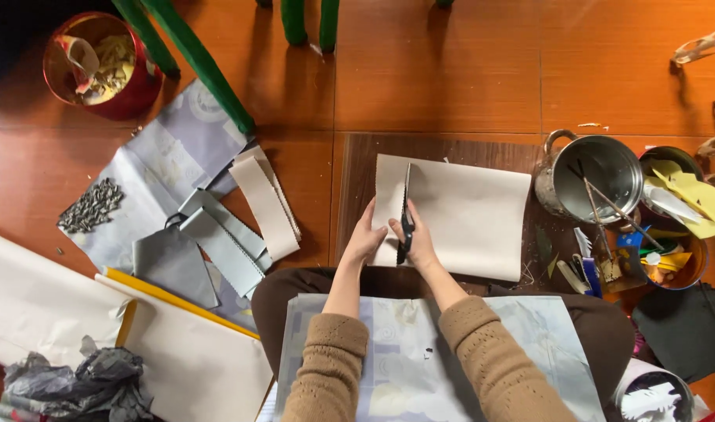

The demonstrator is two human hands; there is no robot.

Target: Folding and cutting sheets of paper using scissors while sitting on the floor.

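A cream sheet of paper (467, 215) lies on a dark wooden board (357, 180) in front of me. My right hand (418, 241) grips black-handled scissors (407, 211), whose blades point away from me and cut into the sheet near its left side. My left hand (364, 238) holds the sheet's near left edge, which has a zigzag cut. A pale printed sheet (404, 352) rests across my lap under both forearms.
Cut cream and grey paper strips (248, 211) lie to the left beside a pile of sunflower seeds (92, 205). A red tin (96, 66) stands far left. A metal pot (596, 172) and a bowl of paper scraps (678, 211) stand right. Green chair legs (201, 62) stand behind.
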